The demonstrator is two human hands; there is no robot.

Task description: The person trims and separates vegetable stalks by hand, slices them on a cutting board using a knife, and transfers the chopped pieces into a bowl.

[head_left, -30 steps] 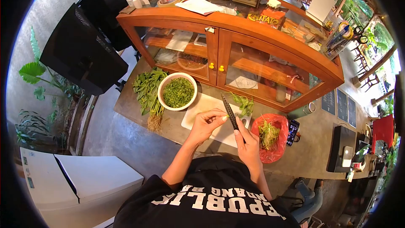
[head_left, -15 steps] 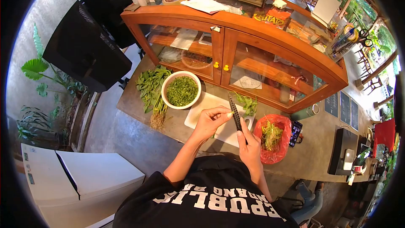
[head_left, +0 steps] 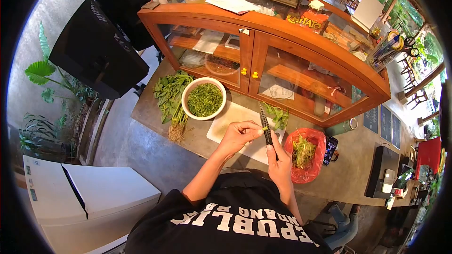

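Above the white cutting board [head_left: 220,127], my left hand [head_left: 240,136] pinches a small green stem piece [head_left: 265,128]. My right hand [head_left: 278,159] is closed on a dark knife [head_left: 265,121], its blade pointing up and away, next to the stem. Leafy greens [head_left: 277,115] lie at the board's far right. A white bowl [head_left: 204,98] of chopped greens stands at the board's left, beside a bunch of rooted greens [head_left: 172,99]. To the right of my right hand, a red plastic bag [head_left: 308,175] holds roots and stem scraps [head_left: 303,153].
A wooden glass-door cabinet [head_left: 252,47] stands behind the board. A phone [head_left: 330,146] lies right of the bag, and a green cylinder [head_left: 343,127] lies beyond it. A white fridge [head_left: 110,186] is at lower left. At lower right, a person's jeans-clad legs [head_left: 343,223] show.
The view has shifted slightly. My left hand stays close to the knife, and the pinched green piece now shows more clearly against the blade.
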